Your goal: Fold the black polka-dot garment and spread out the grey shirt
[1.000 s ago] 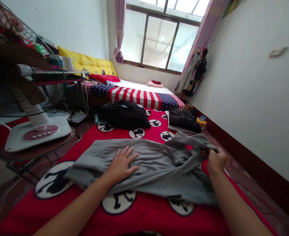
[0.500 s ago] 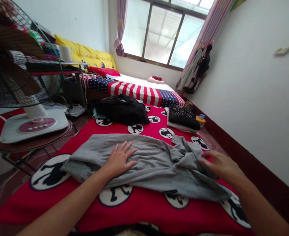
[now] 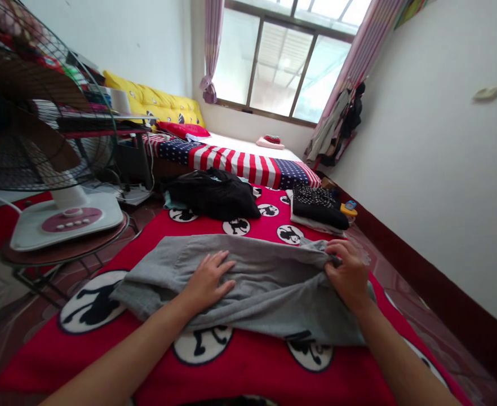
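A grey long garment [image 3: 269,282], its exact kind unclear, lies stretched sideways across a red blanket [image 3: 282,378] with round black-and-white figures. My left hand [image 3: 209,282] rests flat on the left half of the cloth, fingers spread. At the right end, my right hand [image 3: 349,273] is closed on a bunched edge of the garment. Between the two hands the fabric is drawn into long creases, and its far edge runs fairly straight. The part behind my right hand is hidden.
Beyond the garment lie a heap of black clothes [image 3: 218,194] and a folded stack of clothes [image 3: 316,206]. A fan [image 3: 69,217] stands on a round stool at the left. Further back is a bed with a flag-patterned cover [image 3: 240,163]. A wall runs along the right.
My right hand has moved left and taken hold of the grey garment's right end, pulling its crumpled part straighter. My left hand stays flat in place.
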A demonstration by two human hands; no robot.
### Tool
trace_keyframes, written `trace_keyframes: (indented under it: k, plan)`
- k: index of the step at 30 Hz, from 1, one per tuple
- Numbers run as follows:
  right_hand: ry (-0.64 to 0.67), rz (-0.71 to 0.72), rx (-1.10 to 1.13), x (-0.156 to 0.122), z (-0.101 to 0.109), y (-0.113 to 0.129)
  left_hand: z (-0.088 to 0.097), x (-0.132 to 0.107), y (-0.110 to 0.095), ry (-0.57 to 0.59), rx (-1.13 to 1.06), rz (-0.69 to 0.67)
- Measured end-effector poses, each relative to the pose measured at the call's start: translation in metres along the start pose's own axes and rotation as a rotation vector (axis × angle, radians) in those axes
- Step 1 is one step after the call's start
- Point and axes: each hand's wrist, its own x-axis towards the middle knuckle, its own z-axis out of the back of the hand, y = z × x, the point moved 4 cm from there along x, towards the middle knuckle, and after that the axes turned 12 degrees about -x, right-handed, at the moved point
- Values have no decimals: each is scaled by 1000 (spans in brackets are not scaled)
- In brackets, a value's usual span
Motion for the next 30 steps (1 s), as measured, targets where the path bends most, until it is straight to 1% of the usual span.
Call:
trace_keyframes:
  k: [1, 2, 3, 4, 6, 7, 8, 9, 11, 13, 14, 16, 19, 21, 22, 23, 25, 27, 28, 29, 30]
  plan:
    - [-111, 35, 54, -8, 10, -2, 5, 0, -3, -45, -33, -23]
    - [-173, 91, 104, -18, 17, -3, 11, 0, -6, -95, -61, -52]
    - [-189, 161, 150, -29, 22, -5, 19, 1, -10, -141, -78, -81]
    - [-163, 237, 192, -42, 24, -6, 27, 3, -13, -180, -80, -108]
    - [-46, 382, 257, -70, 25, -5, 44, 11, -20, -204, -45, -145]
    - [18, 448, 275, -83, 26, -4, 51, 18, -22, -183, -16, -156]
    - [74, 503, 285, -95, 26, -1, 56, 25, -24, -137, 15, -164]
    - [123, 545, 289, -105, 28, 1, 58, 32, -24, -69, 43, -173]
    - [196, 592, 302, -118, 33, 7, 58, 46, -21, 97, 79, -177]
    - [246, 560, 329, -121, 39, 11, 53, 55, -15, 261, 92, -160]
    - [269, 517, 346, -119, 41, 12, 50, 58, -11, 330, 96, -147]
    - [302, 393, 386, -109, 42, 10, 48, 60, -6, 421, 109, -121]
    - [300, 187, 367, -87, 35, -1, 54, 55, -6, 462, 154, -115]
    - [271, 84, 232, -73, 25, -12, 63, 47, -14, 480, 176, -132]
    - [278, 37, 132, -67, 18, -19, 68, 42, -20, 498, 178, -143]
    - [307, -13, 28, -62, 10, -26, 72, 36, -26, 519, 175, -152]
    - [428, -112, -133, -56, -5, -41, 79, 22, -36, 562, 170, -150]
    - [574, -153, -201, -53, -17, -52, 85, 9, -40, 591, 170, -126]
    - [626, -155, -210, -52, -20, -55, 87, 3, -39, 601, 173, -109]
    - [646, -153, -202, -49, -20, -59, 89, -3, -36, 609, 183, -88]
    - [621, -166, -176, -46, -18, -63, 92, -7, -31, 610, 203, -62]
